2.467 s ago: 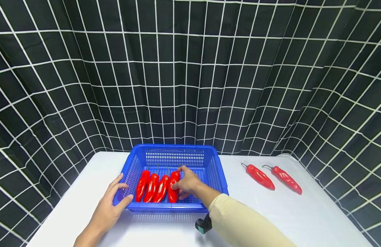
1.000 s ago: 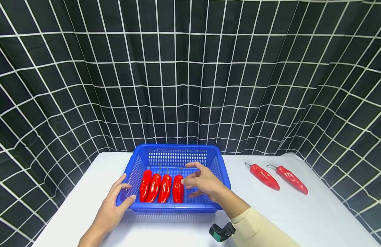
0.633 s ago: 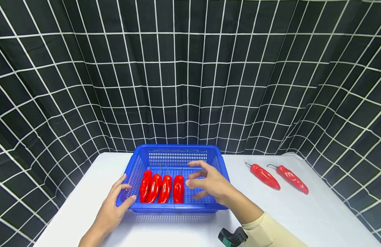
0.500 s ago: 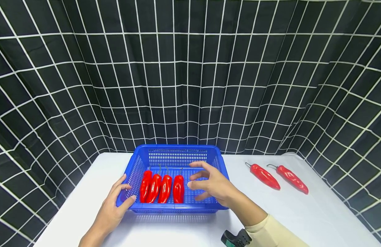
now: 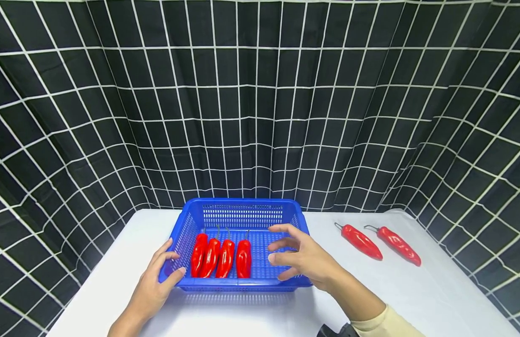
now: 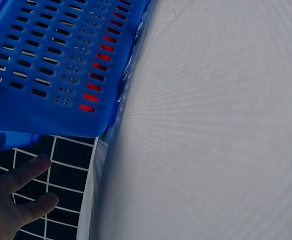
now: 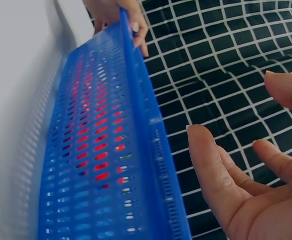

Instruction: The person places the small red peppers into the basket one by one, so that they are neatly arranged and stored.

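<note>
A blue plastic basket (image 5: 243,282) with slotted walls stands on the white table. Several long red peppers (image 5: 211,257) lie side by side in its left half, stems pointing away. The rightmost pepper (image 5: 244,258) lies slightly apart from the others. My left hand (image 5: 152,281) holds the basket's near left corner, fingers over the left rim and thumb at the front rim. Over the basket's right side hovers my right hand (image 5: 308,257), fingers spread and bent a little, holding nothing. The right wrist view shows its thumb and fingers (image 7: 205,165) apart, beside the rim.
Two more red peppers, a nearer one (image 5: 361,241) and one farther right (image 5: 398,244), lie on the table (image 5: 411,295) to the right of the basket. A black cloth (image 5: 260,103) with a white grid surrounds the back and sides.
My right hand has let go of the rightmost pepper in the basket and drawn away to the right. My left hand has stayed at the basket's corner.
</note>
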`<state>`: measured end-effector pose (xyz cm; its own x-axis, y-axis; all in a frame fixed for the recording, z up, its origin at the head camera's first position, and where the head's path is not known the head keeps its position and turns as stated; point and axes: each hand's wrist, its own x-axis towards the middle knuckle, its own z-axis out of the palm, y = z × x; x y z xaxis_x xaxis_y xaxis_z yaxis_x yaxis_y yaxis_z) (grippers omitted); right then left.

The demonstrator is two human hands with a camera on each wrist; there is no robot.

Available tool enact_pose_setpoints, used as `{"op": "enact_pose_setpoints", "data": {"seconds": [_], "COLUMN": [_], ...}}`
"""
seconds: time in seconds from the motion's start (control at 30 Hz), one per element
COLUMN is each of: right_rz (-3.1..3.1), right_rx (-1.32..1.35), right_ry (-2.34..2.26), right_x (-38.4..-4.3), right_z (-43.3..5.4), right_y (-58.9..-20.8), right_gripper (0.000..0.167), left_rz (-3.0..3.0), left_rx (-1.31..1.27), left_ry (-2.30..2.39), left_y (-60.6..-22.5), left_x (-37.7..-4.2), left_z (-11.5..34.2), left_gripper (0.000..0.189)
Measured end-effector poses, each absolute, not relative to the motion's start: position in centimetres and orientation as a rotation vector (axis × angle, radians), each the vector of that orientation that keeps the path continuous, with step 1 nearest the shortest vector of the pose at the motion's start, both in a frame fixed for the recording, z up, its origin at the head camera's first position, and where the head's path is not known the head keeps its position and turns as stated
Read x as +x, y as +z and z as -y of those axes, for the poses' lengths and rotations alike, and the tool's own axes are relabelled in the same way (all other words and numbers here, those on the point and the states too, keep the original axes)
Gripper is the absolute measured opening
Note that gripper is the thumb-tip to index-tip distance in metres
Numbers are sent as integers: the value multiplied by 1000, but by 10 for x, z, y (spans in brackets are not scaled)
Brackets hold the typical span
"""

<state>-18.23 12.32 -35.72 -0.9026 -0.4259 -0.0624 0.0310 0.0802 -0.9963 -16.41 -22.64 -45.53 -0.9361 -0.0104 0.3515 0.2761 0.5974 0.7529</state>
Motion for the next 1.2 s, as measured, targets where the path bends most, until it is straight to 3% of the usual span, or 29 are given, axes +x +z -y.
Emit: {"op": "enact_pose_setpoints", "data": {"seconds": [0.5,1.2], "right_rz": [-2059,-2263], "right_rx": [-426,-505], "right_ry": [-1899,-1899], "right_x": [-158,-153], "right_z": [-155,-223], "right_y": [-335,-316], "right_gripper": [66,53], "left_rz": [2498,2504], "left_rx": [-218,-210], "left_ry": [-1259,-1259], "left_y": [-456,-456], "left_x": [-164,-164], "left_z": [226,226], "left_gripper": [24,23]}}
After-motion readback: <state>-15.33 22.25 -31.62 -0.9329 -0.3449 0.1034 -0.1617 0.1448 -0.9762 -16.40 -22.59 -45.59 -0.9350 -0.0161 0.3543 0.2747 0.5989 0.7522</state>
